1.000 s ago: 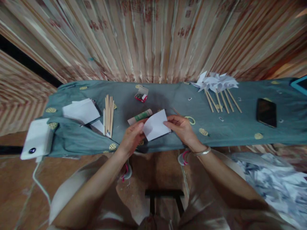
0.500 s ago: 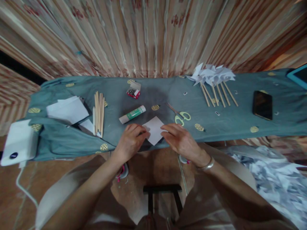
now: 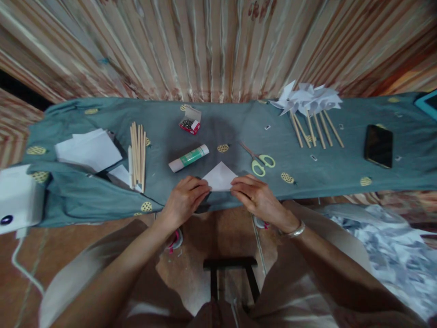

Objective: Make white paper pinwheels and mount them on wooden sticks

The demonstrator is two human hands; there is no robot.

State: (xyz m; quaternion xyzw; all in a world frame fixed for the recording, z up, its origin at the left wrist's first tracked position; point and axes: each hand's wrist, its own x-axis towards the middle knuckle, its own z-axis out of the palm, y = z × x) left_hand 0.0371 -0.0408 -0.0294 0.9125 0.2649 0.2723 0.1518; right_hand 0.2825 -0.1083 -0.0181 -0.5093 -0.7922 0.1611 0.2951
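A white sheet of paper point(image 3: 220, 178), now a triangle with its point facing away from me, is held at the table's near edge. My left hand point(image 3: 186, 197) pinches its left corner, and my right hand point(image 3: 255, 197) pinches the right one. Beyond my left hand lies a glue stick point(image 3: 189, 157) with a green label. Scissors point(image 3: 258, 160) with pale green handles rest open just past my right hand. Further back stands an open small red box point(image 3: 190, 122) of metal pins or tacks.
Wooden sticks point(image 3: 137, 157) and white paper sheets point(image 3: 89, 150) lie at the left, near a white device point(image 3: 18, 196) with a cable. Paper pinwheels on sticks point(image 3: 310, 102) and a phone point(image 3: 378, 146) are at the right. Crumpled white paper point(image 3: 392, 250) fills the lower right.
The paper has gone from a flat diamond to a triangle, its near half folded, with both hands still at its side corners. The view has shifted slightly.
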